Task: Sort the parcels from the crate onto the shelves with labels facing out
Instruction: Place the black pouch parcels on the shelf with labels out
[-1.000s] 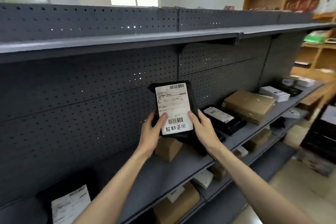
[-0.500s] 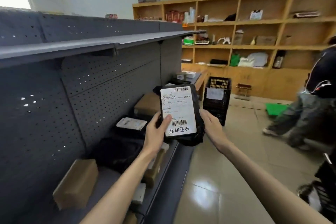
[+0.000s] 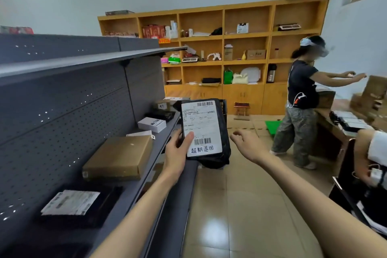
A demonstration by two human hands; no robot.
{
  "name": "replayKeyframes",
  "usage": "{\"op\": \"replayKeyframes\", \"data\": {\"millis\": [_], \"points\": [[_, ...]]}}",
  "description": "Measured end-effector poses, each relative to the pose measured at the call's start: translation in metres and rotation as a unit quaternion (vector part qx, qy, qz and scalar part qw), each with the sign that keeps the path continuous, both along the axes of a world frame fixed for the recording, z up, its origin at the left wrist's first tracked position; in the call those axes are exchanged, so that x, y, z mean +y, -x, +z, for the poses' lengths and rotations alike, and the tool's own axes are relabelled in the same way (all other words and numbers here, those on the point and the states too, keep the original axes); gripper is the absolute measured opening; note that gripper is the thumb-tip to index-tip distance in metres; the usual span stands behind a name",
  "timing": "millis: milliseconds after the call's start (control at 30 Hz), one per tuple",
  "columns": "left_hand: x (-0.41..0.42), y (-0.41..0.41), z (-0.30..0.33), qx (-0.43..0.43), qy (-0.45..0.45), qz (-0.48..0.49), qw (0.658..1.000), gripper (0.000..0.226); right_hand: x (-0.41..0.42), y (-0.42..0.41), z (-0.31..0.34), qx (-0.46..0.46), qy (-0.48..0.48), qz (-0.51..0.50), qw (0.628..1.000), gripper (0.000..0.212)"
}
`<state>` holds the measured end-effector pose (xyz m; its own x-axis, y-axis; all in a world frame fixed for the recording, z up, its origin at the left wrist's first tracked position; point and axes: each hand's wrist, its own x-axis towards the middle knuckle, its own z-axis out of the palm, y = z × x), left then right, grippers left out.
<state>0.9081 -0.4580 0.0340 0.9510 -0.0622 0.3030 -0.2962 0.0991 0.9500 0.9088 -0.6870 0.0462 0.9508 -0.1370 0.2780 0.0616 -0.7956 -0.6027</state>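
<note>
The left hand [image 3: 178, 153] has its grip closed on a black poly-bag parcel [image 3: 206, 132], thumb pressed on the white shipping label [image 3: 201, 127], which faces the camera, with barcodes and handwritten characters at the bottom. The parcel is held upright in the air, just off the front edge of the grey metal shelf [image 3: 144, 174], over the aisle. The right hand [image 3: 247, 144] is just beside it, off the parcel, fingers loosely spread and holding nothing.

The shelving is dark grey with a pegboard back panel [image 3: 62, 121]. On the shelf sit a flat brown cardboard box [image 3: 119, 157], a black parcel with a label on top [image 3: 79, 205] nearer the camera, a small white box [image 3: 151, 124] further along, plus a few more dark and brown packages at the far end.

The floor is glossy beige tile [image 3: 219, 205]. The back wall has a big yellow wooden cabinet [image 3: 222, 60] of open cubbies with assorted stuff in them and a cardboard box on top. Another person [image 3: 301, 98] in a dark tee and patterned trousers stands at right, arms reaching out over a bench [image 3: 335, 121] loaded with boxes.
</note>
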Motion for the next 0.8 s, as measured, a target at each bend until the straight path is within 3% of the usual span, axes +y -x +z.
{"op": "replayKeyframes", "data": {"millis": [433, 800], "points": [[-0.049, -0.240, -0.009, 0.023, 0.010, -0.015, 1.000, 0.030, -0.049, -0.225, 0.004, 0.056, 0.191, -0.035, 0.979, 0.038], [-0.093, -0.456, 0.005, -0.006, 0.008, -0.019, 1.000, 0.039, -0.102, -0.419, 0.021, 0.081, 0.182, -0.064, 0.978, 0.035]]}}
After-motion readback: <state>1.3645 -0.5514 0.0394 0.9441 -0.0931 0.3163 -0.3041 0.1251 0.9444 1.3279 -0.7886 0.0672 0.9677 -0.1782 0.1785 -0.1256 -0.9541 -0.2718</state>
